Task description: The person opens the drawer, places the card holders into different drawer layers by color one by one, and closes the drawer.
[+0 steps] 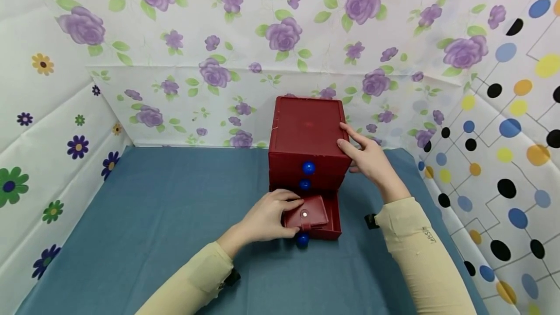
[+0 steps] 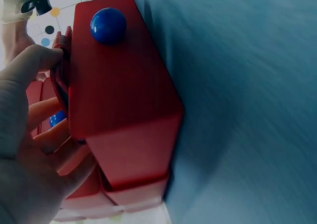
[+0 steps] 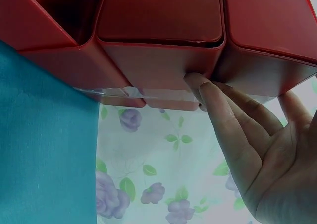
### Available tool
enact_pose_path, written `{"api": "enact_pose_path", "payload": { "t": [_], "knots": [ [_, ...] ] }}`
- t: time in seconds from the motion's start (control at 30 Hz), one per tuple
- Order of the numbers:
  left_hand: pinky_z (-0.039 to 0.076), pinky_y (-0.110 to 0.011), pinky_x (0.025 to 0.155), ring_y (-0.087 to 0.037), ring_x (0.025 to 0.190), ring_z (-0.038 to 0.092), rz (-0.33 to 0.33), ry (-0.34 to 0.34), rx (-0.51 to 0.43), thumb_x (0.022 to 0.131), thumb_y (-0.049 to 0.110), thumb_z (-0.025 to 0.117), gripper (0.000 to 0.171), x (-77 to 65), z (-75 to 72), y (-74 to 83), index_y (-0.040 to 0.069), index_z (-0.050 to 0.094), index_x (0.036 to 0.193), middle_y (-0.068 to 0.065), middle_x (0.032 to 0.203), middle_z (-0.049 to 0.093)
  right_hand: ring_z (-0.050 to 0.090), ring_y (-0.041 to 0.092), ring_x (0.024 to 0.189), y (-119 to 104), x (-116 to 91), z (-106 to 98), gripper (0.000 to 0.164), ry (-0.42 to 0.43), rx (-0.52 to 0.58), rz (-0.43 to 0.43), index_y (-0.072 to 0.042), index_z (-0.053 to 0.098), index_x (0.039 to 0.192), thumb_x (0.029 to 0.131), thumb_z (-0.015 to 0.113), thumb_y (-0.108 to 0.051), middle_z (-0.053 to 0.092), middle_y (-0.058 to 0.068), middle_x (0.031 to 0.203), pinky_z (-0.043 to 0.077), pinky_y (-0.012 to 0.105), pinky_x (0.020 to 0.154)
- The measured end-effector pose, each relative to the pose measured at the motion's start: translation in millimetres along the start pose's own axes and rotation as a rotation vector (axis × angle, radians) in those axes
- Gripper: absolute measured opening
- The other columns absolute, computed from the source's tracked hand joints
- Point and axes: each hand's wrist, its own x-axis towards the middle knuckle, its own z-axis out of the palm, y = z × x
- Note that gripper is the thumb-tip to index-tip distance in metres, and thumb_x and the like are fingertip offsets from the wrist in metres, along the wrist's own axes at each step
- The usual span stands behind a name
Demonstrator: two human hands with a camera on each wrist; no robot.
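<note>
A red cabinet [image 1: 308, 125] of stacked drawers stands on the blue cloth, with round blue knobs down its front. Its bottom drawer [image 1: 334, 222] is pulled out. Over that drawer lies a dark red wallet [image 1: 314, 212] with a snap strap, partly inside it. My left hand [image 1: 269, 215] pinches the wallet's left side between thumb and fingers. In the left wrist view the wallet [image 2: 60, 75] shows edge-on beside the drawer front [image 2: 119, 75]. My right hand [image 1: 367, 157] rests on the cabinet's right side and top edge. Its extended fingers touch the side wall in the right wrist view.
Blue cloth [image 1: 183, 208] covers the table around the cabinet. A floral sheet [image 1: 183, 52] hangs close behind it. Patterned sheets with flowers [image 1: 48, 159] and coloured dots [image 1: 503, 159] stand at left and right.
</note>
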Motion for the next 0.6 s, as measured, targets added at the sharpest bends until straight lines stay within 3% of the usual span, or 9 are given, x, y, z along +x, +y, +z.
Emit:
{"api": "enact_pose_path", "payload": {
  "t": [0.3, 0.43, 0.6],
  "knots": [
    [0.048, -0.046, 0.112, -0.025, 0.139, 0.054, -0.041, -0.116, -0.089, 0.093, 0.039, 0.083, 0.062, 25.3, 11.5, 1.0, 0.016, 0.066, 0.149, -0.006, 0.148, 0.063, 0.077, 0.029, 0.093, 1.1, -1.9, 1.0, 0.066, 0.001, 0.022, -0.016, -0.061, 0.035, 0.159, 0.100, 0.062, -0.068, 0.073, 0.020, 0.116, 0.062, 0.051, 0.088],
    [0.044, -0.047, 0.117, -0.027, 0.146, 0.047, -0.065, -0.174, -0.140, 0.098, 0.042, 0.079, 0.062, 28.5, 14.5, -0.9, 0.017, 0.063, 0.152, -0.006, 0.157, 0.057, 0.076, 0.028, 0.097, 1.1, -2.7, 1.6, 0.065, 0.003, 0.026, -0.028, -0.060, 0.035, 0.160, 0.101, 0.062, -0.067, 0.071, 0.021, 0.118, 0.063, 0.047, 0.085],
    [0.039, -0.052, 0.121, -0.029, 0.151, 0.041, -0.105, -0.175, -0.174, 0.096, 0.046, 0.081, 0.067, 26.6, 14.4, -2.1, 0.015, 0.062, 0.153, -0.005, 0.163, 0.050, 0.075, 0.027, 0.102, 0.9, -2.6, 1.5, 0.065, 0.007, 0.027, -0.031, -0.060, 0.035, 0.159, 0.101, 0.062, -0.067, 0.069, 0.021, 0.124, 0.063, 0.048, 0.088]
  ]
}}
